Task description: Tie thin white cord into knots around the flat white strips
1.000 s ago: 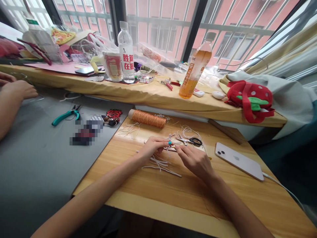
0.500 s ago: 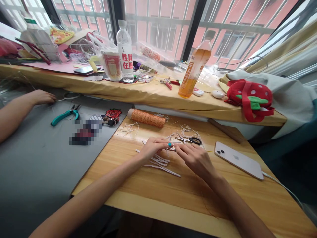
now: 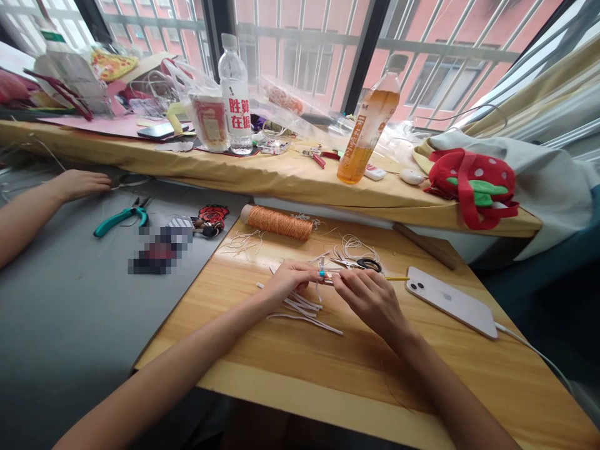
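My left hand (image 3: 290,279) and my right hand (image 3: 368,297) meet over the wooden board (image 3: 300,362), fingertips pinched together on a small knotted cord piece with a turquoise bead (image 3: 322,273). Several white cord strips (image 3: 304,309) lie under and just below my left hand. Small scissors with black handles (image 3: 363,264) lie just beyond my right hand, next to loose coils of pale thread (image 3: 354,245). A spool of orange cord (image 3: 280,222) lies on its side at the board's far edge.
A white phone (image 3: 450,301) on a cable lies to the right. Teal pliers (image 3: 119,217) and a keychain (image 3: 210,219) rest on the grey table, where another person's hand (image 3: 79,183) lies. A water bottle (image 3: 235,94), tea bottle (image 3: 370,128) and strawberry bag (image 3: 473,184) stand on the sill.
My hands stayed together on the beaded cord, shifting only slightly. The other person's hand at the left moved rightward along the grey table.
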A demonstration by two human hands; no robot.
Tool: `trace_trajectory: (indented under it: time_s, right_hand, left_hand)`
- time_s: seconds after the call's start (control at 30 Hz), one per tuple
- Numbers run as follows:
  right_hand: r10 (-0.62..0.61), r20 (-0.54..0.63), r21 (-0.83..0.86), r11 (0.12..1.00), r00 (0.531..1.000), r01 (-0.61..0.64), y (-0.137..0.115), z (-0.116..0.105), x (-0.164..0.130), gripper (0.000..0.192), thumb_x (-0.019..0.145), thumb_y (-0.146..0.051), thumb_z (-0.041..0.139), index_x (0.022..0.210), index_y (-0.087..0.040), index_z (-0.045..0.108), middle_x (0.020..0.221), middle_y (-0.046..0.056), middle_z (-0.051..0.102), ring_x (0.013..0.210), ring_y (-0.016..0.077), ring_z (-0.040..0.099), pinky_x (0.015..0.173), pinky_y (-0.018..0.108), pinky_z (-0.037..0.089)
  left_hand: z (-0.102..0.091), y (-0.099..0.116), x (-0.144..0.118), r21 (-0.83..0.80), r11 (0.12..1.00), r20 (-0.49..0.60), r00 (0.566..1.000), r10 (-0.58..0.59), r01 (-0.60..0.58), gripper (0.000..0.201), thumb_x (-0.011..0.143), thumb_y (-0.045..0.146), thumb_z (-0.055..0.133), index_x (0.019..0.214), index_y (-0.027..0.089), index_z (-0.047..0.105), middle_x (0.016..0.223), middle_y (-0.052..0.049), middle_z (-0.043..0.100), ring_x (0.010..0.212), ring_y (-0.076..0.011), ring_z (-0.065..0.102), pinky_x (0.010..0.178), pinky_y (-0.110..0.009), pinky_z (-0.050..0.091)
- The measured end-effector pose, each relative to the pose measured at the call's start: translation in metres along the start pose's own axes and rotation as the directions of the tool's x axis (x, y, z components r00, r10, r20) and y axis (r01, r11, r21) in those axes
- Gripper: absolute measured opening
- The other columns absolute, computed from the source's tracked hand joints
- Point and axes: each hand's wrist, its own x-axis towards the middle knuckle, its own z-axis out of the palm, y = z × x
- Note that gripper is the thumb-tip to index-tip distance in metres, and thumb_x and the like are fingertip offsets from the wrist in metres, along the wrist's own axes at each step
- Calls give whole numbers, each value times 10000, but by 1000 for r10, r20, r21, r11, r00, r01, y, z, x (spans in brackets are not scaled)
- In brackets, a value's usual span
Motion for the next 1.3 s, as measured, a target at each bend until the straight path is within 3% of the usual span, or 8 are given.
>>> trace_trajectory:
  time_s: [0.1,0.33,0.57,0.8,0.9,1.03,1.2,1.3]
  right_hand:
    - [-18,-2,22,1000,1000,18,0,0,2,178,830,-104,422,757,-171,571,782,30,621,733,134,517,655,272,340]
    - [-31,-6,46,998,1000,31,1,0,1,194,833,-79,398,808,-144,579,823,48,639,739,144,529,650,278,356]
    - [-36,-8,69,997,999,37,1,2,0,198,830,-73,397,789,-144,577,809,46,641,720,142,533,652,278,356]
    - [-49,31,59,997,998,48,-2,5,0,167,819,-80,430,881,-98,585,791,54,648,695,146,538,640,274,359]
    - [-53,42,43,998,998,51,-2,6,-1,180,820,-78,425,899,-97,585,786,58,649,684,137,541,625,264,354]
    - [3,52,61,998,999,-6,-1,9,-4,197,827,-87,408,900,-121,587,712,39,641,628,113,538,579,241,328]
    - [117,70,119,985,991,-124,-6,14,-5,206,822,-104,405,839,-149,604,635,15,632,545,98,526,531,229,298]
    - [262,112,241,929,959,-281,-11,14,-2,231,822,-122,382,833,-159,610,692,29,654,571,103,553,518,215,303]
  left_hand:
    - [1,1,0,-25,1000,-21,1000,0,-1,204,609,293,601,610,94,643,470,26,426,417,-47,264,407,-219,130]
    - [0,-2,2,15,1000,6,1000,-25,25,313,668,384,565,700,85,652,388,41,390,376,-46,318,393,-195,192]
    - [-1,-8,7,-34,999,5,1000,-1,2,355,632,413,608,838,123,628,593,1,578,381,-34,376,378,-173,263]
    - [-1,-6,4,18,1000,-123,992,8,-6,294,618,365,629,768,116,673,488,16,551,362,-29,341,364,-168,240]
    - [0,-5,3,-42,998,-161,986,38,-45,243,582,304,666,749,129,687,614,-17,637,491,-67,476,473,-180,364]
    - [2,-5,2,-108,990,-125,989,81,-95,191,567,260,678,710,135,693,725,-42,674,715,-132,566,706,-235,425]
    - [2,-5,1,-12,998,-185,981,54,-57,198,599,259,650,731,118,689,514,2,608,426,-59,439,435,-185,355]
    - [1,-5,1,63,991,-194,973,124,-114,170,623,237,629,734,123,688,553,-3,625,428,-62,449,417,-180,347]
